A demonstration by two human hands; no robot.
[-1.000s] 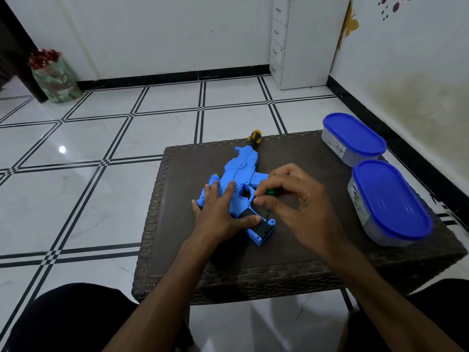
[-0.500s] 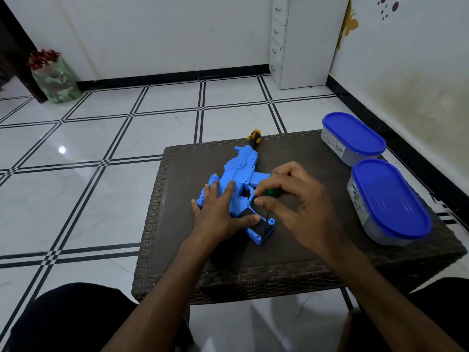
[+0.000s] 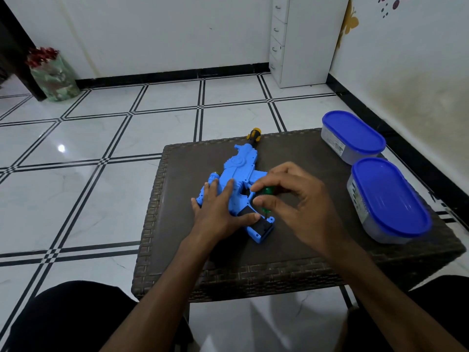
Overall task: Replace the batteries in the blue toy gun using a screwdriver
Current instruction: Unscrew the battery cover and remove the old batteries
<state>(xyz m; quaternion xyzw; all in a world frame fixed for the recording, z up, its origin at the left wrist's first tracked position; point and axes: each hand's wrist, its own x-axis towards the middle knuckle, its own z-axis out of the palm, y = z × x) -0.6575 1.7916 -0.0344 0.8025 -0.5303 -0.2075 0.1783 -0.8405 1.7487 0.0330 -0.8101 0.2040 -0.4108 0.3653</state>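
**Screwdriver at the toy gun's handle**

While the left hand (image 3: 218, 212) lies flat with fingers spread across the blue toy gun (image 3: 238, 174), its thumb reaching along the black panel on the handle, the right hand (image 3: 297, 204) pinches a green-handled screwdriver (image 3: 266, 193) between thumb and fingertips. The thin shaft runs down to the handle's butt end, though whether the tip sits in a screw is too small to tell. The gun lies on its side near the middle of the dark woven surface (image 3: 291, 252), its yellow-and-black muzzle (image 3: 254, 134) pointing to 12 o'clock, at the far edge.

At 3 o'clock from the gun stand two clear oval containers with blue lids, the nearer (image 3: 388, 199) and the farther (image 3: 352, 135) just beside each other. On the tiled floor, a white drawer unit (image 3: 302, 39) stands at 1 o'clock against the wall, and a wrapped bouquet (image 3: 50, 72) at 10 o'clock.
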